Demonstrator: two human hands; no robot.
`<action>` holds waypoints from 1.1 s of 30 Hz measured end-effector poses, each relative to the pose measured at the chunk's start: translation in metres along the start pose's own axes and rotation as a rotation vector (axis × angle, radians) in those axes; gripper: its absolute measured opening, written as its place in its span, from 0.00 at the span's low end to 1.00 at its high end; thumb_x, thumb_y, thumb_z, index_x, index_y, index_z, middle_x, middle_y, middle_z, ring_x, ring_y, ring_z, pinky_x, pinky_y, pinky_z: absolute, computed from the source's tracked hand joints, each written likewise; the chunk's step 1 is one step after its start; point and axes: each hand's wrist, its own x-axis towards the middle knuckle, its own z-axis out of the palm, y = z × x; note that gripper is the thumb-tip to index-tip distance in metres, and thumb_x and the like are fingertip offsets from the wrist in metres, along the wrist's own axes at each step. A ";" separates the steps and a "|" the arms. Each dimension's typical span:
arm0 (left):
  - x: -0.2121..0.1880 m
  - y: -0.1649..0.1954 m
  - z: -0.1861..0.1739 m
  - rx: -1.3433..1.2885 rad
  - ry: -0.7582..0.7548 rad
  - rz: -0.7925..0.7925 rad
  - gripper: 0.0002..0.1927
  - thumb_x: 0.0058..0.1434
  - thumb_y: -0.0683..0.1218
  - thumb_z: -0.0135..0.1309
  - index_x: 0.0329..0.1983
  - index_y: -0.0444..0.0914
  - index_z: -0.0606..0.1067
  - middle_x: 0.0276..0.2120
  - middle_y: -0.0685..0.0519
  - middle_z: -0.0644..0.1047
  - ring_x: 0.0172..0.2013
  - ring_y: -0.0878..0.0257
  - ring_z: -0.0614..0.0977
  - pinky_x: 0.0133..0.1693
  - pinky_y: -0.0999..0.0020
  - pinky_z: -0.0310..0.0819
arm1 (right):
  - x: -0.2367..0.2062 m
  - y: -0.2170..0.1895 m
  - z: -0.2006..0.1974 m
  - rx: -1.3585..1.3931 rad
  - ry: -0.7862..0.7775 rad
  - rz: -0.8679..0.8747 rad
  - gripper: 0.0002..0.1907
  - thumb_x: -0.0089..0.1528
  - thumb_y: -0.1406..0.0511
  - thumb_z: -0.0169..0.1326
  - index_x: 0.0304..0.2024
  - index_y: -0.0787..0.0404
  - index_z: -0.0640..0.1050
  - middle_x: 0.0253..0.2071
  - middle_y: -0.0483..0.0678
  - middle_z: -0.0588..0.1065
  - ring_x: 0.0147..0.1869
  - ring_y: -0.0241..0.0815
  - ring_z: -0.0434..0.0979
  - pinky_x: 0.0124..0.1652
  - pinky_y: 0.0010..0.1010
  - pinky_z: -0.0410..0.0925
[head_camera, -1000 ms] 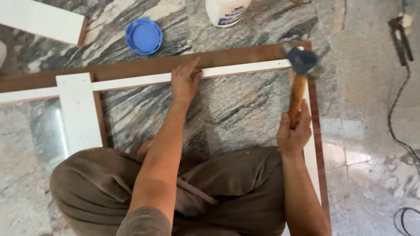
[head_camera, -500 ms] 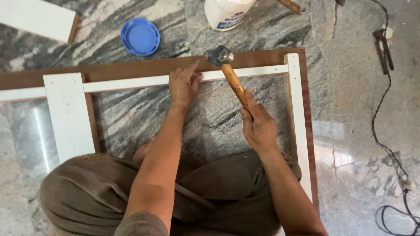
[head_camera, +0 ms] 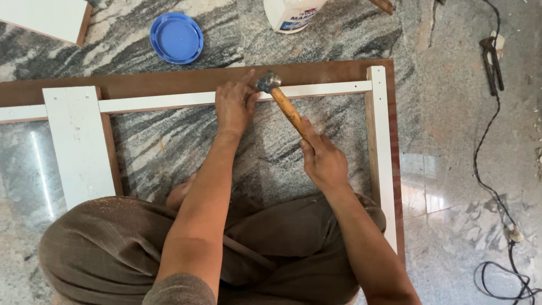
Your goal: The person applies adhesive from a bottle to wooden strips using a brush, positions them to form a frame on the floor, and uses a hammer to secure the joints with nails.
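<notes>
I sit cross-legged on a grey marble floor inside a brown wooden frame faced with white strips. My left hand presses on the long white strip along the far rail, fingers pinched as if steadying something too small to see. My right hand grips the wooden handle of a hammer. The hammer's metal head sits on the strip right beside my left fingertips.
A blue round lid and a white plastic jar lie beyond the frame. Pliers and a black cable run along the right. A white board is at top left, a wide white slat at left.
The hammer swung from the frame's right corner leftward and down. Its head now rests on the strip by my left fingers. My left hand stayed on the strip.
</notes>
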 end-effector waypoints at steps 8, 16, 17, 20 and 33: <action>0.002 -0.004 0.001 0.026 0.012 0.039 0.30 0.56 0.45 0.68 0.63 0.43 0.75 0.34 0.58 0.83 0.39 0.53 0.78 0.46 0.53 0.67 | -0.002 -0.001 -0.004 0.041 0.090 0.018 0.27 0.69 0.60 0.55 0.71 0.41 0.68 0.29 0.50 0.76 0.26 0.50 0.78 0.29 0.42 0.73; 0.003 -0.004 -0.001 0.054 -0.031 0.034 0.33 0.57 0.43 0.66 0.67 0.41 0.73 0.36 0.53 0.82 0.41 0.51 0.78 0.49 0.51 0.67 | 0.003 -0.005 -0.002 -0.154 0.050 -0.041 0.29 0.66 0.63 0.59 0.70 0.43 0.70 0.32 0.56 0.78 0.31 0.56 0.79 0.33 0.45 0.73; 0.004 -0.002 -0.001 0.012 -0.009 0.034 0.33 0.56 0.43 0.65 0.67 0.41 0.72 0.36 0.54 0.82 0.41 0.50 0.79 0.49 0.50 0.67 | 0.003 -0.005 -0.002 -0.097 0.086 -0.065 0.30 0.66 0.64 0.59 0.70 0.44 0.70 0.34 0.55 0.79 0.32 0.56 0.80 0.33 0.44 0.73; 0.001 -0.002 -0.004 0.016 -0.024 -0.019 0.35 0.56 0.46 0.67 0.68 0.40 0.71 0.37 0.47 0.79 0.41 0.46 0.77 0.49 0.48 0.68 | -0.005 -0.001 -0.004 0.009 0.169 -0.059 0.29 0.67 0.66 0.58 0.71 0.46 0.69 0.38 0.54 0.80 0.36 0.55 0.81 0.36 0.42 0.74; 0.039 -0.050 -0.041 0.366 -0.577 0.462 0.18 0.54 0.52 0.65 0.39 0.34 0.77 0.43 0.44 0.75 0.47 0.46 0.79 0.50 0.55 0.77 | -0.007 0.018 0.000 0.243 0.156 0.086 0.28 0.70 0.64 0.55 0.73 0.52 0.67 0.59 0.56 0.78 0.59 0.47 0.82 0.52 0.33 0.75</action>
